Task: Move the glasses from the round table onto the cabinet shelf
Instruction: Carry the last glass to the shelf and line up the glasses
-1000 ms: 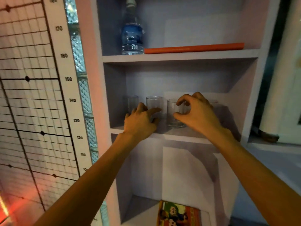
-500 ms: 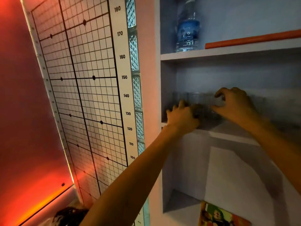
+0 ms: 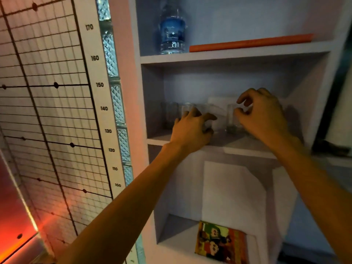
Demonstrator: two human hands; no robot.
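Clear drinking glasses stand in a row on the middle cabinet shelf [image 3: 247, 149]. The leftmost glass [image 3: 170, 115] stands free near the shelf's left wall. My left hand [image 3: 190, 131] reaches in over the shelf edge and curls around the second glass [image 3: 187, 108], fingers on its left side and thumb across its front. A third glass [image 3: 231, 119] stands further right. My right hand [image 3: 263, 117] hovers just right of this glass with bent fingers spread and nothing clearly held. The image is blurred, and any glass behind my right hand is hidden.
The upper shelf holds a blue-labelled water bottle [image 3: 172, 33] and a flat orange book [image 3: 249, 42]. A colourful picture book [image 3: 222, 242] lies on the lowest shelf. A height chart [image 3: 57, 103] and glass blocks [image 3: 118, 103] cover the wall on the left.
The view swung left and then back to the cabinet. My right hand has slid slightly right, off the third glass. My left hand has closed further around the second glass.
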